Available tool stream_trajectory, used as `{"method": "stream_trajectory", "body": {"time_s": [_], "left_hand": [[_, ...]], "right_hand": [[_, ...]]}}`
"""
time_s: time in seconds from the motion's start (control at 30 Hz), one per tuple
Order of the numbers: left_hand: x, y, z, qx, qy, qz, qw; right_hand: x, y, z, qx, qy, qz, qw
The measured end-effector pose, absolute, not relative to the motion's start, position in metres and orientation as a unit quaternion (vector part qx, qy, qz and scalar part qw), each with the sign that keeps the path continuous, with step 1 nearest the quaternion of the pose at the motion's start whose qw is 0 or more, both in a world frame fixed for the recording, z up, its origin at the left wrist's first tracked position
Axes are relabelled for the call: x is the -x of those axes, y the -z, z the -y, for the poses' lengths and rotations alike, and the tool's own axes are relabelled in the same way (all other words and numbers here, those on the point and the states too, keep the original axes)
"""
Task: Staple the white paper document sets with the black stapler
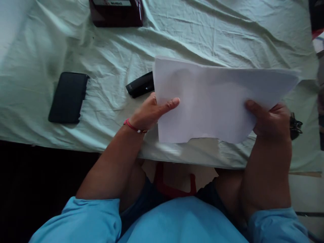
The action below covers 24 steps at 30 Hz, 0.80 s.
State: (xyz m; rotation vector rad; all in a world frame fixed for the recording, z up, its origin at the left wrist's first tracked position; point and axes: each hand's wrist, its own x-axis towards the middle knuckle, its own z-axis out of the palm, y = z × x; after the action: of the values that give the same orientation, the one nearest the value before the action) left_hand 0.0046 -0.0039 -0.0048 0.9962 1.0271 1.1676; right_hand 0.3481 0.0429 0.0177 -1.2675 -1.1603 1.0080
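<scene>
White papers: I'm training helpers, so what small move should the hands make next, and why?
Perhaps square up the papers: the left hand and right hand grip opposite ends, and the lower edge looks uneven.

Gap between phone [68, 98] and black tool [140, 85], paper [212, 101] rightward

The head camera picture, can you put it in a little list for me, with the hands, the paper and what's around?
Left hand: grips the white paper at its left end, thumb on top
Right hand: grips the right end, thumb on top
Left wrist: red bracelet
Partly behind paper: black object
Further left: black phone-shaped thing, on pale green cloth
Top edge: dark red box, cut off
</scene>
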Motion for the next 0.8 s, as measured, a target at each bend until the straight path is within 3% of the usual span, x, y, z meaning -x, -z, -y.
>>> {"method": "stream_trajectory", "body": {"time_s": [0.2, 0.37, 0.57, 0.8], "left_hand": [[-0.007, 0.004, 0.001, -0.422, -0.487, -0.453, 0.616], [-0.008, 0.015, -0.004, -0.405, -0.478, -0.498, 0.599], [-0.008, 0.009, -0.002, -0.394, -0.519, -0.5, 0.571], [0.003, 0.011, 0.001, -0.505, -0.601, -0.445, 0.43]], "right_hand": [[-0.345, -0.019, -0.047, 0.534, -0.423, 0.446, 0.581], [-0.346, -0.019, -0.048, 0.582, -0.463, 0.424, 0.517], [-0.349, -0.014, -0.049, 0.537, -0.499, 0.454, 0.506], [-0.352, -0.017, -0.05, 0.439, -0.412, 0.495, 0.627]]}}
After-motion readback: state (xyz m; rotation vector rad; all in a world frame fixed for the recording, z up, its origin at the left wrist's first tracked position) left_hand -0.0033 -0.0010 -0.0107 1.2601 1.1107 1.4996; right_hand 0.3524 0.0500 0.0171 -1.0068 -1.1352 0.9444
